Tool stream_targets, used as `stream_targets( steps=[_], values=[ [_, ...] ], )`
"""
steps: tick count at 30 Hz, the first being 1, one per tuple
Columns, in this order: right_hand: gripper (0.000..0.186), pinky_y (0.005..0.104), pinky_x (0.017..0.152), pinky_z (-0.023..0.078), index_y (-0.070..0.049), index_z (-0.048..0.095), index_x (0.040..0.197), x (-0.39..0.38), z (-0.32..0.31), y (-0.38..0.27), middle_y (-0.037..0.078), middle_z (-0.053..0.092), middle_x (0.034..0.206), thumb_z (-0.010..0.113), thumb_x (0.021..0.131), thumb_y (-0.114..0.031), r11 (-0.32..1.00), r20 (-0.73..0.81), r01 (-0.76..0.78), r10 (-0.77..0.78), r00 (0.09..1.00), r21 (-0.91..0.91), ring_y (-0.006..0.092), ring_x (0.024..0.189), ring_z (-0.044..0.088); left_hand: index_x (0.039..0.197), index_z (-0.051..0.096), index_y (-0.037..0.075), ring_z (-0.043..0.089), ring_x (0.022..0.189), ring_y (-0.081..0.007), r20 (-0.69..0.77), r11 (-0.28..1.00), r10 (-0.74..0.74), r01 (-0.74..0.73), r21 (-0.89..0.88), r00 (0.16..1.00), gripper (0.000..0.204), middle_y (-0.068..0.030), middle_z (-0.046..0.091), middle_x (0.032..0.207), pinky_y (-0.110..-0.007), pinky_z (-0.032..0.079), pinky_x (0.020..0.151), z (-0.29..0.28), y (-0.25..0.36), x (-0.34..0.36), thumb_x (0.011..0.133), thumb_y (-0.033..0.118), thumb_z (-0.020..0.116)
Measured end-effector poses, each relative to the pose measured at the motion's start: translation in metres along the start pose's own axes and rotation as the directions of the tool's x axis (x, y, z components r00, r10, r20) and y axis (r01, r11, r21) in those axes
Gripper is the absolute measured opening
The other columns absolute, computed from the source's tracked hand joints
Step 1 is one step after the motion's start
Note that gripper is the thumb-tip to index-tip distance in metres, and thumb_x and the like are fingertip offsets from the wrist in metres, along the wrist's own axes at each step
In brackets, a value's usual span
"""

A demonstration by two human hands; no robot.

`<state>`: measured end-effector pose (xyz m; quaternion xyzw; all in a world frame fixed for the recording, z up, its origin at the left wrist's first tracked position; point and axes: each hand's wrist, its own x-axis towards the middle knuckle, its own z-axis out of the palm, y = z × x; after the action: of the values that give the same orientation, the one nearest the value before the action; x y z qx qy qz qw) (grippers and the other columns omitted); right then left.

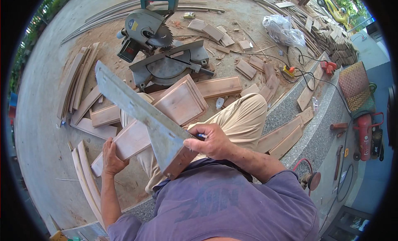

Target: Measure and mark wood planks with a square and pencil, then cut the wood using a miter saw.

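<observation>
My left hand (112, 158) grips the lower left end of a wooden board (132, 140) that lies slanting across my lap. My right hand (212, 142) is closed around the wooden stock of a carpenter's square (139, 111). A blue pencil or pen (202, 135) also pokes out between its fingers. The square's long metal blade crosses above the board and points up to the far left, hiding part of the wood. Whether the blade touches the board I cannot tell. The board's far end is wider and looks like several pieces stacked.
Beyond my knees stands a mitre saw (151, 37) with its toothed blade exposed. Wood offcuts (211, 31) lie around it, and long strips (78, 81) at left. A power cord (248, 54) runs right to an orange-yellow socket (289, 71). A red air tank (365, 135) stands far right.
</observation>
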<state>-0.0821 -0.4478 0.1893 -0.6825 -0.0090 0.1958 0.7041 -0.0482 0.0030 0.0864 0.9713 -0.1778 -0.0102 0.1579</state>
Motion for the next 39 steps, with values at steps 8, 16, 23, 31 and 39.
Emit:
stream_targets(
  steps=[8,16,23,31,39],
  values=[
    [0.021,0.0244,0.068,0.052,0.001,0.071,0.106,-0.064,-0.026,0.017,0.003,0.069,0.089,0.078,0.093,-0.013,0.895,-0.231,0.128,-0.029,0.973,0.427,0.0064,0.076,0.063,0.127,0.056,0.002,0.058,0.114,-0.0396,0.023,0.993,0.068,-0.066,-0.098,0.997,0.076,-0.0182,0.055,0.123,-0.046,0.051,0.098,-0.066,0.009,0.11,0.058,0.014,0.084],
    [0.036,0.0377,0.087,0.056,-0.003,0.063,0.11,-0.141,-0.093,-0.019,0.011,0.069,0.105,0.077,0.091,-0.03,0.742,-0.654,0.67,-0.51,0.559,-0.007,0.0182,0.095,0.066,0.117,0.063,-0.001,0.058,0.116,-0.0407,0.232,0.988,0.153,-0.142,-0.067,0.961,0.066,-0.0223,0.06,0.118,-0.046,0.05,0.099,-0.137,0.131,0.206,0.059,0.026,0.078],
    [0.038,0.044,0.101,0.055,-0.002,0.062,0.125,-0.159,-0.127,-0.014,0.014,0.071,0.123,0.07,0.097,-0.027,0.737,-0.707,0.666,-0.531,0.467,-0.113,0.0248,0.111,0.069,0.123,0.068,0.006,0.061,0.118,-0.0427,0.571,0.95,0.1,-0.249,0.188,0.815,0.065,-0.0255,0.063,0.12,-0.048,0.053,0.098,-0.06,0.177,0.285,0.062,0.028,0.078],
    [0.035,0.044,0.104,0.055,-0.005,0.064,0.128,-0.16,-0.129,0.003,0.013,0.072,0.124,0.07,0.098,-0.022,0.764,-0.732,0.645,-0.427,0.531,0.022,0.0251,0.113,0.07,0.137,0.063,0.02,0.054,0.133,-0.0353,0.615,0.893,0.024,-0.293,0.341,0.788,0.073,-0.0141,0.057,0.136,-0.064,0.046,0.104,0.097,0.15,0.278,0.069,0.037,0.087],
    [0.036,0.0441,0.103,0.054,-0.004,0.064,0.128,-0.14,-0.135,0.002,0.013,0.071,0.124,0.07,0.098,-0.023,0.806,-0.705,0.586,-0.372,0.604,0.077,0.0251,0.114,0.069,0.133,0.067,0.022,0.055,0.128,-0.0343,0.503,0.922,0.042,-0.227,0.313,0.863,0.072,-0.015,0.058,0.132,-0.058,0.046,0.103,0.173,0.136,0.285,0.066,0.036,0.088]
  ],
)
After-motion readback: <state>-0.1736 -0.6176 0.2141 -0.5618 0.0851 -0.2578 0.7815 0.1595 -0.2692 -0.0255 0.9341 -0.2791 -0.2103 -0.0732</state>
